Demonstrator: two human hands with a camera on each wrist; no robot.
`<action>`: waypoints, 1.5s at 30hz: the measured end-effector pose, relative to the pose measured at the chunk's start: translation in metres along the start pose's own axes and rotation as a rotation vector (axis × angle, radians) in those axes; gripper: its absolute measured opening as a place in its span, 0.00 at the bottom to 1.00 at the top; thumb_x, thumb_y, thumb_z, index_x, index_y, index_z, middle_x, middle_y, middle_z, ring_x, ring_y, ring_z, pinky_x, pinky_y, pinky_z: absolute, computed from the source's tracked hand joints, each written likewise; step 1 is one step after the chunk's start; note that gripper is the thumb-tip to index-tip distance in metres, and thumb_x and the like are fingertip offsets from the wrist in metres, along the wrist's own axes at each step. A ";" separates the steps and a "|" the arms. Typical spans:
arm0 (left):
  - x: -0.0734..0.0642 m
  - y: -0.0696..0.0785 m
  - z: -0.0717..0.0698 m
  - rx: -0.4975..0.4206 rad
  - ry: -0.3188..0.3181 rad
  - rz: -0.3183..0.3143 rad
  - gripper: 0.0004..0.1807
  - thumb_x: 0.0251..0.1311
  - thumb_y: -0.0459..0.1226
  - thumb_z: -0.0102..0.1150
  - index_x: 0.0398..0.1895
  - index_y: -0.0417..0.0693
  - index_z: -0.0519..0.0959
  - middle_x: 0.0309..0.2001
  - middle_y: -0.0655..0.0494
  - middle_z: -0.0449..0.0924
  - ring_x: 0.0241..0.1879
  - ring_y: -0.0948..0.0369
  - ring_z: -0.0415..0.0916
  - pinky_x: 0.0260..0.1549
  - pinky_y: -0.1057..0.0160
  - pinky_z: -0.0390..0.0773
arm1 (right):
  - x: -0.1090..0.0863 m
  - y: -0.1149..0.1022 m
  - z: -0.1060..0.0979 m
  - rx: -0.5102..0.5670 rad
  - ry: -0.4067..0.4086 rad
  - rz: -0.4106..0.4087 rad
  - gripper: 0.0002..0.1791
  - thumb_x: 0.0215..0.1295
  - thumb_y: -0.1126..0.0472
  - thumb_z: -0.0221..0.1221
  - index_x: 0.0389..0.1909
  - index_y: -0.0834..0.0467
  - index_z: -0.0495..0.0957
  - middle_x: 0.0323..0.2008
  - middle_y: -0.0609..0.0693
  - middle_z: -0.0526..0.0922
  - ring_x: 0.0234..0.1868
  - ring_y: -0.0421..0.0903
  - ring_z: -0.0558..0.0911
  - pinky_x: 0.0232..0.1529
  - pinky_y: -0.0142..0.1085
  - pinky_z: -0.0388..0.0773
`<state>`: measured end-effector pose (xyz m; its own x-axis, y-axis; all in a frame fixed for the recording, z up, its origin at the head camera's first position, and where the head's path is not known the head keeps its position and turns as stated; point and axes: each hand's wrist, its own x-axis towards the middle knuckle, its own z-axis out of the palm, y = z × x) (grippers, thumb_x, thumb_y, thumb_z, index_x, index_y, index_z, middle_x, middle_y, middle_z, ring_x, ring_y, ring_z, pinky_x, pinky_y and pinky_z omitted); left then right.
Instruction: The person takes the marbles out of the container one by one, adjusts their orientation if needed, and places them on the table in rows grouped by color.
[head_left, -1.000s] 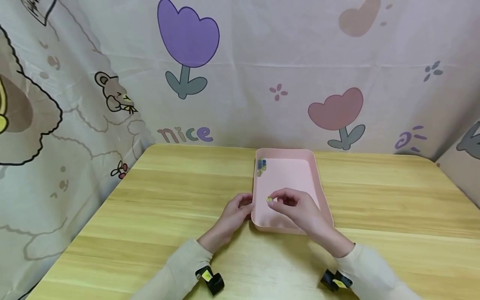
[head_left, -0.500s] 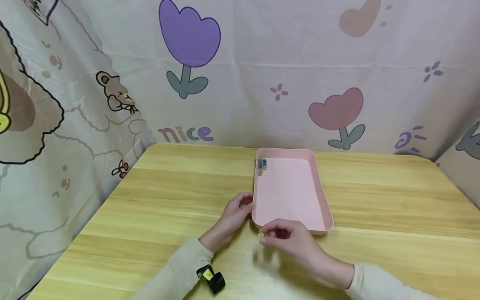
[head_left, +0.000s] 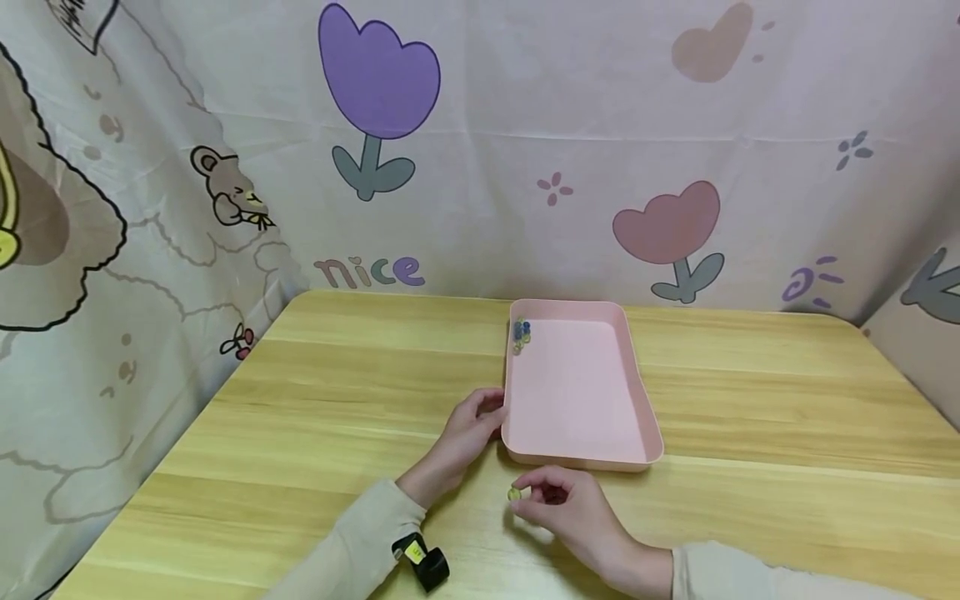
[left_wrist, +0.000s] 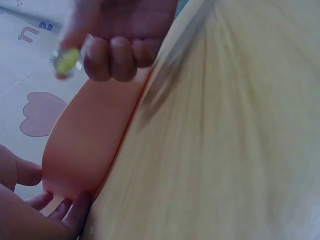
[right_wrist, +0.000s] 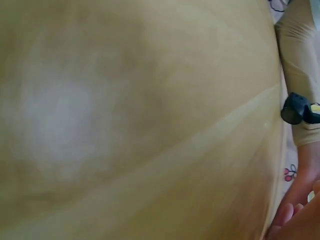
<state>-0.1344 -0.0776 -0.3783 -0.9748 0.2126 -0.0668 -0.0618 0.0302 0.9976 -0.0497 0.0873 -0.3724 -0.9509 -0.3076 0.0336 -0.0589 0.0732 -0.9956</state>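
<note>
A yellow glass marble (head_left: 513,494) is pinched between thumb and index finger of my right hand (head_left: 570,512), in front of the pink tray's near edge. In the left wrist view that marble (left_wrist: 67,61) looks clear with a yellow core, and the right hand's other fingers are curled. My left hand (head_left: 468,433) grips the left wall of the pink tray (head_left: 581,461). Its thumb lies at the rim and its fingers against the outer side, as the left wrist view shows. Several blue and yellow marbles (head_left: 522,333) lie together in the tray's far left corner.
The tray stands on a wooden table (head_left: 360,358). A printed cloth (head_left: 487,100) hangs behind the table and along its left side. A black wrist camera (head_left: 427,567) sits on the left sleeve.
My right hand has moved out of the tray, toward me past its near edge, with the marble still pinched. The left hand keeps its place on the tray.
</note>
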 end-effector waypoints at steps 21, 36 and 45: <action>0.002 0.001 0.001 0.016 0.021 -0.022 0.20 0.70 0.31 0.48 0.61 0.29 0.67 0.58 0.38 0.71 0.57 0.48 0.69 0.53 0.55 0.75 | 0.011 0.004 0.009 -0.468 0.023 -0.149 0.06 0.53 0.62 0.71 0.31 0.57 0.86 0.27 0.40 0.76 0.30 0.35 0.73 0.32 0.29 0.75; 0.003 -0.001 0.001 0.011 0.021 -0.016 0.19 0.70 0.31 0.48 0.61 0.29 0.67 0.57 0.38 0.71 0.56 0.48 0.70 0.53 0.55 0.75 | 0.013 0.003 0.006 -0.537 -0.041 -0.173 0.04 0.53 0.62 0.70 0.30 0.56 0.86 0.27 0.40 0.75 0.30 0.36 0.73 0.31 0.29 0.74; 0.002 0.000 0.001 0.004 0.025 -0.019 0.19 0.70 0.31 0.48 0.60 0.28 0.67 0.57 0.38 0.72 0.55 0.49 0.70 0.52 0.56 0.76 | 0.013 0.003 0.007 -0.543 -0.038 -0.180 0.04 0.53 0.63 0.70 0.30 0.56 0.86 0.27 0.40 0.75 0.30 0.35 0.73 0.31 0.29 0.74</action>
<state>-0.1365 -0.0757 -0.3787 -0.9786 0.1874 -0.0850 -0.0792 0.0382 0.9961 -0.0604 0.0770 -0.3755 -0.9006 -0.3932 0.1852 -0.3759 0.4908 -0.7860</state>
